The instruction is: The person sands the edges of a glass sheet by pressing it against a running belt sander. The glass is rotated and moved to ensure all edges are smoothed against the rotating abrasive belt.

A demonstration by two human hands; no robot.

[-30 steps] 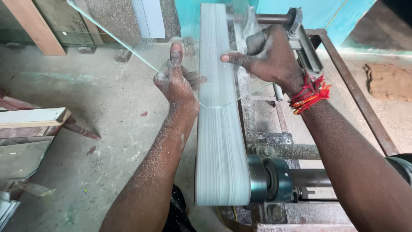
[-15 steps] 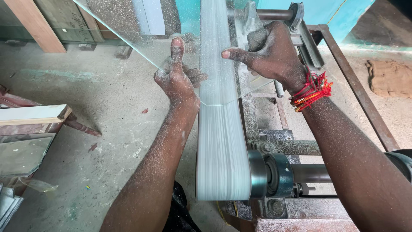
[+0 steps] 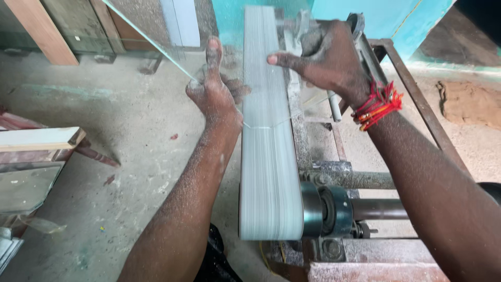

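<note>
A clear glass sheet is held edge-down on a running grey sanding belt. Its corner meets the belt near the middle. My left hand grips the sheet's left edge, thumb pointing up along it. My right hand is on the sheet's right side above the belt, fingers spread toward the belt; red threads wrap its wrist. Both hands are dusted with white powder.
The belt runs over a dark roller on a rusty metal frame. Wooden boards and glass offcuts lie at the left on the dusty concrete floor. A turquoise wall stands behind.
Both hands and the glass sit a little farther along the belt than before; the grip is unchanged.
</note>
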